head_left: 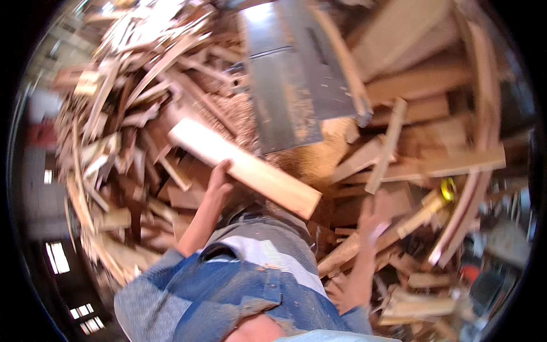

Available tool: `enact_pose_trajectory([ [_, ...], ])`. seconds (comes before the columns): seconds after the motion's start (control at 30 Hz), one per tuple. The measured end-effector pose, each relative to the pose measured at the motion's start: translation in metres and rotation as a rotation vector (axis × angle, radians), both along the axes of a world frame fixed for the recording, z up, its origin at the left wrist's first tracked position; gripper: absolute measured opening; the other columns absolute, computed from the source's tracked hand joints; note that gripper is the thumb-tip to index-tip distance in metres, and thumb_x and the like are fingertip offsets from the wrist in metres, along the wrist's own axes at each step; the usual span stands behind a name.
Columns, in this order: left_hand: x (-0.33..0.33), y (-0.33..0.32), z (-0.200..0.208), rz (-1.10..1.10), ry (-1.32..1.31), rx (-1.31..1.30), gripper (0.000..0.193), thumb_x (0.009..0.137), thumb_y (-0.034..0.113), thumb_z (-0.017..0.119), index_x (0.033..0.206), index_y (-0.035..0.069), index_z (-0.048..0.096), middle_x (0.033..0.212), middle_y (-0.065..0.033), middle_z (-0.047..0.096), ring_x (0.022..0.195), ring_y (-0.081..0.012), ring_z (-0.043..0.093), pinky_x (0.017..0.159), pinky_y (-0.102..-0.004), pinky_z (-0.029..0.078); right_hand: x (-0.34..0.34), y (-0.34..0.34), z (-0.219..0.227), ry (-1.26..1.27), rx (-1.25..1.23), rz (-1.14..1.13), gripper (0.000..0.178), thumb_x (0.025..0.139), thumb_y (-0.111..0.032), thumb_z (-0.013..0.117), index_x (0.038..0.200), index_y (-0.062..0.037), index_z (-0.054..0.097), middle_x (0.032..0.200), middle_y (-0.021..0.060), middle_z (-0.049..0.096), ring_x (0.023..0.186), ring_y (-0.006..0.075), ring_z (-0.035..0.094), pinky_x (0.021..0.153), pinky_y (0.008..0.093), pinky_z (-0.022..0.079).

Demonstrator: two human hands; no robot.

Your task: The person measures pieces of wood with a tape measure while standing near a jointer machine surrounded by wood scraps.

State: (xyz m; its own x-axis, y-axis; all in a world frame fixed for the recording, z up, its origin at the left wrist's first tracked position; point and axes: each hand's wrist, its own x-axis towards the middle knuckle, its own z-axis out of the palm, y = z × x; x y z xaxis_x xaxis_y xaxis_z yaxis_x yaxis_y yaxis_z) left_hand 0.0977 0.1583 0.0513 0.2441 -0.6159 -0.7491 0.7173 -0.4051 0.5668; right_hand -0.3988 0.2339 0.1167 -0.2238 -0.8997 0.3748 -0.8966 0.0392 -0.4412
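Observation:
A pale, flat wooden board [245,165] lies slanted in front of my waist, its near end to the right. My left hand [221,178] is closed on the board's near edge, left of its middle; some fingers are hidden beneath it. To the right, my right hand [376,212] is apart from the board and blurred by motion. Its fingers look stretched out over the wood pieces, just below a short, thin stick [386,147]. I see nothing held in it.
A grey metal machine table [282,85] stands ahead, dusted with sawdust. Sawdust and shavings [236,111] lie beside it. Scrap wood [137,114] is heaped at left. Boards and a long beam [484,102] crowd the right, with a yellow round object [448,189], perhaps a tape roll.

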Motion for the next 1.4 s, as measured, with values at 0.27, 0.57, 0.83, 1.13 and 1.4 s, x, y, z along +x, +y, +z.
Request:
enact_pose_trajectory([
  [0.27,-0.091,-0.076,0.019,-0.174,-0.035,0.032,0.053,0.084,0.023,0.081,0.128,0.001,0.061,0.119,-0.0106,0.069,0.111,-0.0243,0.065,0.102,-0.0392,0.051,0.131,0.013,0.016,-0.087,0.308,0.273,0.053,0.085,-0.031,0.079,0.128,-0.0016,0.067,0.131,0.0213,0.062,0.124,0.0417,0.056,0.11,0.0494,0.043],
  [0.57,-0.122,-0.135,0.025,-0.409,0.179,-0.125,0.047,0.086,0.026,0.078,0.125,0.006,0.064,0.111,-0.0097,0.071,0.109,-0.0248,0.065,0.101,-0.0482,0.051,0.088,-0.029,-0.01,-1.012,0.854,0.086,0.047,0.095,-0.015,0.072,0.136,0.0051,0.062,0.139,0.0145,0.061,0.124,0.0217,0.06,0.103,0.036,0.049],
  [0.83,-0.122,-0.2,0.024,-0.421,0.383,-0.177,0.042,0.097,0.029,0.064,0.128,0.0,0.062,0.114,-0.0181,0.073,0.099,-0.0298,0.073,0.093,-0.0472,0.057,0.158,-0.096,-0.004,-1.478,0.75,0.378,0.094,0.083,-0.011,0.076,0.162,0.004,0.025,0.15,0.0192,0.05,0.135,0.0269,0.051,0.11,0.0373,0.044],
  [1.13,-0.083,-0.28,-0.012,-0.471,-0.076,-0.275,0.06,0.099,0.049,0.061,0.129,-0.003,0.061,0.117,-0.0201,0.072,0.101,-0.0288,0.071,0.09,-0.0439,0.055,0.22,-0.205,-0.003,-1.037,0.562,0.397,0.085,0.085,-0.011,0.072,0.159,0.0067,0.033,0.148,0.0245,0.052,0.129,0.0281,0.058,0.107,0.0374,0.047],
  [1.4,-0.002,-0.132,-0.1,-0.75,-1.081,-0.046,0.05,0.089,0.043,0.07,0.116,0.0,0.065,0.105,-0.0208,0.07,0.099,-0.0348,0.068,0.09,-0.0451,0.052,0.275,-0.297,-0.08,0.199,0.215,0.404,0.074,0.087,-0.02,0.066,0.158,-0.0139,0.044,0.094,0.0224,0.064,0.067,0.0394,0.067,0.059,0.0488,0.056],
])
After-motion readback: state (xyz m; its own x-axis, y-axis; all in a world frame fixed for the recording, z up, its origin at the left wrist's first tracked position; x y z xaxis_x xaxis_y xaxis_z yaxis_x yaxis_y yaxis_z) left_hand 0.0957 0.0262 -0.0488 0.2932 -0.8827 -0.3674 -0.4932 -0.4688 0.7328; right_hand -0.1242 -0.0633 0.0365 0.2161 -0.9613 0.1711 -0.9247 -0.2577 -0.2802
